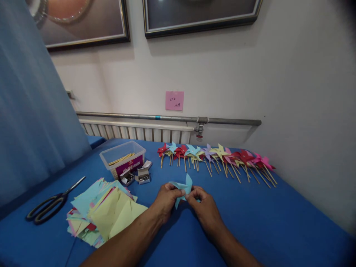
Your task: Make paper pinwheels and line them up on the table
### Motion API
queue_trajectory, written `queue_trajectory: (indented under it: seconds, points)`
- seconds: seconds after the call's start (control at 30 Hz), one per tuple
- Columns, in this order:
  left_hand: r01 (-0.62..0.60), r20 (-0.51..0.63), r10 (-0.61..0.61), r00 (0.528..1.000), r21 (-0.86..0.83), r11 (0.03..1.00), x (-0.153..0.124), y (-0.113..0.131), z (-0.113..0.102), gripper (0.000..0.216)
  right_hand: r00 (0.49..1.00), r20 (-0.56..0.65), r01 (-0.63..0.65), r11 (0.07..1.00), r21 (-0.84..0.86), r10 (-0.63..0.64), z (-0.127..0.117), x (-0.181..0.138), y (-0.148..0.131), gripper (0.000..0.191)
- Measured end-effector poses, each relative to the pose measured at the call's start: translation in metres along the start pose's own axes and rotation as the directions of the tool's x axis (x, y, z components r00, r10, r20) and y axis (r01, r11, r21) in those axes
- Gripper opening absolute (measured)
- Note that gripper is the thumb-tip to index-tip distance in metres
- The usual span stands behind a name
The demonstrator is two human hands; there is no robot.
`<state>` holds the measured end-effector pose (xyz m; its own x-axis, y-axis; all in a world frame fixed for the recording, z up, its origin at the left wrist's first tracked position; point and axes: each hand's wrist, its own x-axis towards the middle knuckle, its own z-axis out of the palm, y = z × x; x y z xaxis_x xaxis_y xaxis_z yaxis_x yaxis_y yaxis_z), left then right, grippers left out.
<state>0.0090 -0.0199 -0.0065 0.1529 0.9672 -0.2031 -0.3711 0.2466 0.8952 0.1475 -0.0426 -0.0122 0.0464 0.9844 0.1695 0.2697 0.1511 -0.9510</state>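
A light blue paper pinwheel, its blades folded toward the middle, is held up over the blue table between my two hands. My left hand pinches it from the left, the thumb pressed near its centre. From the other side, my right hand grips it with the thumb and fingertips near the centre. Whether a pin or a stick is in the pinwheel is hidden by my fingers. To the left of my forearm lies a pile of cut coloured paper sheets, a yellow one on top.
Finished pinwheels on sticks lie in a row along the back. A clear plastic box holds several sticks. Small open boxes of pins stand beside it. Black-handled scissors lie at the left. A radiator lines the wall.
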Motion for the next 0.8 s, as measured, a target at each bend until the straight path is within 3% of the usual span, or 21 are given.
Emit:
queue_trajectory:
  seconds: [0.23, 0.33, 0.47, 0.53, 0.8]
  points:
    - [-0.015, -0.064, 0.018, 0.998, 0.048, 0.999, 0.002, 0.0, -0.001, 0.024, 1.0, -0.027, 0.011, 0.999, 0.042, -0.01, -0.001, 0.001, 0.003, 0.026]
    - [-0.02, -0.031, 0.021, 0.999, 0.04, 0.999, 0.0, 0.004, -0.001, 0.026, 0.995, -0.059, -0.064, 0.979, 0.195, 0.077, -0.003, 0.005, 0.005, 0.035]
    - [-0.015, 0.02, 0.014, 1.0, 0.07, 0.997, -0.004, 0.009, 0.001, 0.024, 0.977, 0.172, -0.19, 0.892, 0.41, 0.129, -0.005, 0.007, 0.001, 0.048]
    - [-0.023, 0.051, 0.017, 0.999, 0.116, 0.993, -0.005, 0.009, 0.002, 0.023, 0.966, 0.221, -0.217, 0.881, 0.421, 0.132, -0.005, 0.006, -0.002, 0.043]
    - [-0.031, 0.115, 0.007, 0.993, 0.212, 0.977, -0.005, 0.006, -0.001, 0.02, 0.975, 0.142, -0.214, 0.899, 0.383, 0.172, -0.005, 0.006, 0.007, 0.04]
